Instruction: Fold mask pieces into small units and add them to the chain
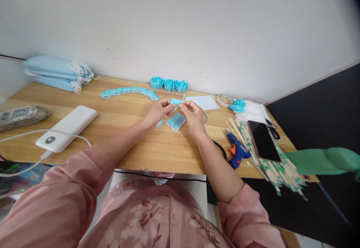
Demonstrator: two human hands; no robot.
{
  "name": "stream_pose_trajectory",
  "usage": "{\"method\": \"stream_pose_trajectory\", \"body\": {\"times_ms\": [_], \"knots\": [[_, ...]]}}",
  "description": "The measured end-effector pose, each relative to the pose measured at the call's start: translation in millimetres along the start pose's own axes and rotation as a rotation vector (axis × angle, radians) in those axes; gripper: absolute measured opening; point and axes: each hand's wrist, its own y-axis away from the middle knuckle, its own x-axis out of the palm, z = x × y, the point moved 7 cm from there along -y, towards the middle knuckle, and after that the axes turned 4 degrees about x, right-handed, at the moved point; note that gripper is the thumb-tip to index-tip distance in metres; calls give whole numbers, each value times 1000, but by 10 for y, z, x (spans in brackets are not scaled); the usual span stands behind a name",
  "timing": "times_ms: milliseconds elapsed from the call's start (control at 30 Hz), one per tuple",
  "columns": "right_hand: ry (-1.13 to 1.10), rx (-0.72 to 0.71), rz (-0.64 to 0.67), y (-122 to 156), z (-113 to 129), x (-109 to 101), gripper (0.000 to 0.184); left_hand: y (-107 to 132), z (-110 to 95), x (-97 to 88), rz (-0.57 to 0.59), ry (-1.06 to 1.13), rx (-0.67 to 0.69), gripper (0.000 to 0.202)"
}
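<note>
Between my two hands is a small piece of blue mask fabric, held up just above the table. My left hand pinches its left side, and my right hand pinches the right side. Below them lies a folded blue mask piece, with a small blue scrap near my left fingers. A long pleated blue strip curves across the table beyond my left hand. Three blue fabric roses stand in a row by the wall. Behind my right hand lies a flat face mask.
Stacked face masks sit at the far left, near a white power bank with a cable and a power strip. To the right are a tape roll, a blue rose, a glue gun, a phone and wrapped chopsticks.
</note>
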Motion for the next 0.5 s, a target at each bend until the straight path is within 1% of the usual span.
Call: {"method": "stream_pose_trajectory", "body": {"times_ms": [333, 500], "knots": [[-34, 14, -35, 3, 21, -7, 25, 17, -10, 8, -4, 8, -31, 36], [-55, 28, -35, 7, 32, -2, 24, 14, 1, 3, -2, 10, -33, 35]]}}
